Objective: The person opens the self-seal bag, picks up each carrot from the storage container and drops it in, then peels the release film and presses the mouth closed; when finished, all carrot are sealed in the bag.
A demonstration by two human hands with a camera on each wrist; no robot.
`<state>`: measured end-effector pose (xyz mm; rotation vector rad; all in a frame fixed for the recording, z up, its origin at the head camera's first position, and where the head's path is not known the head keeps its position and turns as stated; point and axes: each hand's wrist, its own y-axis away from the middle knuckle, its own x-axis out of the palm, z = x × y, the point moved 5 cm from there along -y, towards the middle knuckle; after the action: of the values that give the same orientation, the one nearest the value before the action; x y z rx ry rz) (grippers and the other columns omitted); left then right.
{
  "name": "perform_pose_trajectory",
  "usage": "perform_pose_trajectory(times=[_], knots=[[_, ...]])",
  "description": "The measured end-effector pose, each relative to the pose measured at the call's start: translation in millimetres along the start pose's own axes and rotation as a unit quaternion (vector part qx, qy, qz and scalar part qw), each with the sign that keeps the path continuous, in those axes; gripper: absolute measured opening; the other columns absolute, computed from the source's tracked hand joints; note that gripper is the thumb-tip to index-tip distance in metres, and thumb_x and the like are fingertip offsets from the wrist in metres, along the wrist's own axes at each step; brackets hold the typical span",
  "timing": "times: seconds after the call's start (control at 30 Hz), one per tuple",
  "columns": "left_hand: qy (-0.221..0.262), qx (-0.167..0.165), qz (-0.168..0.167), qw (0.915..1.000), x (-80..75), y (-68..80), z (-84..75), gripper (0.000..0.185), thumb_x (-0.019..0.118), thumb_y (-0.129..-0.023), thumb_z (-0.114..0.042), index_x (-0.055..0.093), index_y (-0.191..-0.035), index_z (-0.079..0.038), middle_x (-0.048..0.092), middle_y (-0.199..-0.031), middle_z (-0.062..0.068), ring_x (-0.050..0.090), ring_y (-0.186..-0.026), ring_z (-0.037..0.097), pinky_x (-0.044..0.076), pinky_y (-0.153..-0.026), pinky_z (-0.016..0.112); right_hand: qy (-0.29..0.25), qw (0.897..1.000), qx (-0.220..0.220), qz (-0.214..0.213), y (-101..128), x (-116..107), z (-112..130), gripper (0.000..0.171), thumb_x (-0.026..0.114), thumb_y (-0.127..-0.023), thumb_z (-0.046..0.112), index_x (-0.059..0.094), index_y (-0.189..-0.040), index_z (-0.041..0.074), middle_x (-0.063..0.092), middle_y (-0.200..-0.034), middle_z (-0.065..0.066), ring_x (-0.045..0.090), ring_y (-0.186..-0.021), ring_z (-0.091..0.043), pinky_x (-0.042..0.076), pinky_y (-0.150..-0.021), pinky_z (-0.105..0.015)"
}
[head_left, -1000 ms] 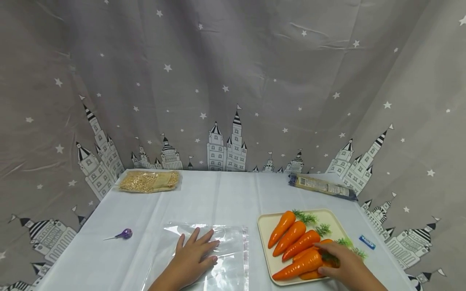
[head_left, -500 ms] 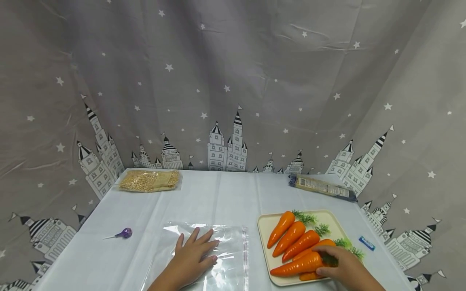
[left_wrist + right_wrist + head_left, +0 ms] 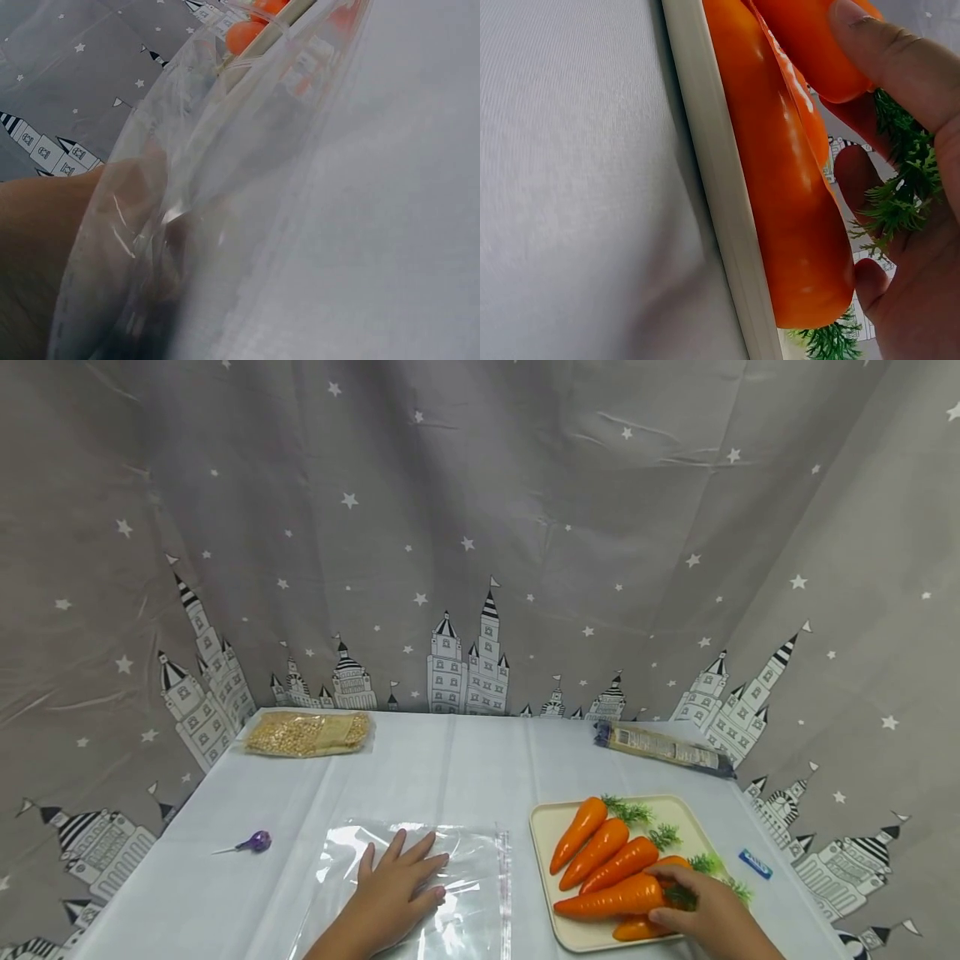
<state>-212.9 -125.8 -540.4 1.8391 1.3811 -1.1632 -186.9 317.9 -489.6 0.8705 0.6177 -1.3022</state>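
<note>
The right hand (image 3: pixel 712 906) curls thumb and fingers round the thick end of a plastic-looking carrot (image 3: pixel 607 897), parted only by its width; the leafy tuft (image 3: pixel 904 180) lies inside the grasp. Over the last second the carrot's narrow tip has swung away from the tray's near edge, which suggests it is coming loose from the carrot beneath (image 3: pixel 637 930); whether it is wholly lifted, I cannot tell.

The left hand (image 3: pixel 393 893) has stayed in place, fingers straight and fanned on a clear zip bag (image 3: pixel 474 893), gripping nothing; it seems to steady the plastic. The held carrot is over the cream tray (image 3: pixel 688 817), where other carrots (image 3: pixel 606 852) lie side by side.

Farther out on the worktop (image 3: pixel 450 777) are a small blue packet (image 3: pixel 756 863), a purple lollipop (image 3: pixel 259 841), a packet of yellow kernels (image 3: pixel 285 735) and a long dark-ended packet (image 3: pixel 663 745).
</note>
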Motion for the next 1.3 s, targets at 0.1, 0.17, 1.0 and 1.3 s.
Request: perform_pose_trajectory(times=[0.1, 0.17, 1.0, 1.3], knots=[[-0.005, -0.002, -0.001, 1.0, 0.2, 0.0, 0.3, 0.047, 0.067, -0.096, -0.056, 0.068, -0.138, -0.035, 0.047, -0.163, -0.001, 0.029, -0.155, 0.048, 0.006, -0.114, 0.082, 0.003, 1.0, -0.004, -0.012, 1, 0, 2, 0.061, 0.09, -0.076, 0.05, 0.072, -0.129, 0.025, 0.071, -0.132, -0.006, 0.066, -0.12, -0.034, 0.05, -0.102, -0.066], [-0.006, -0.003, -0.002, 1.0, 0.3, -0.2, 0.3, 0.046, 0.067, -0.096, -0.056, 0.068, -0.137, -0.035, 0.048, -0.163, -0.001, 0.029, -0.155, 0.048, 0.006, -0.114, 0.082, 0.001, 1.0, -0.011, -0.022, 1, 0, 4, 0.061, 0.09, -0.076, 0.049, 0.072, -0.129, 0.025, 0.071, -0.132, -0.006, 0.066, -0.12, -0.033, 0.05, -0.103, -0.065], [0.009, 0.003, -0.028, 0.9996, -1.0, -0.7, 0.3, 0.043, 0.066, -0.098, -0.053, 0.069, -0.137, -0.033, 0.05, -0.161, 0.001, 0.032, -0.153, 0.049, 0.007, -0.113, 0.083, -0.075, 0.995, -0.045, -0.052, -13, 35, 52, 0.058, 0.092, -0.074, 0.045, 0.072, -0.126, 0.028, 0.073, -0.124, 0.004, 0.068, -0.114, -0.022, 0.057, -0.098, -0.054], [-0.002, -0.001, -0.035, 0.9994, -1.7, -0.3, -0.2, 0.042, 0.066, -0.098, -0.052, 0.069, -0.136, -0.035, 0.052, -0.159, -0.002, 0.034, -0.152, 0.047, 0.01, -0.113, 0.083, -0.054, 0.996, -0.055, -0.055, -19, 49, 73, 0.053, 0.091, -0.076, 0.044, 0.072, -0.125, 0.034, 0.072, -0.124, 0.009, 0.066, -0.113, -0.017, 0.054, -0.101, -0.058]])
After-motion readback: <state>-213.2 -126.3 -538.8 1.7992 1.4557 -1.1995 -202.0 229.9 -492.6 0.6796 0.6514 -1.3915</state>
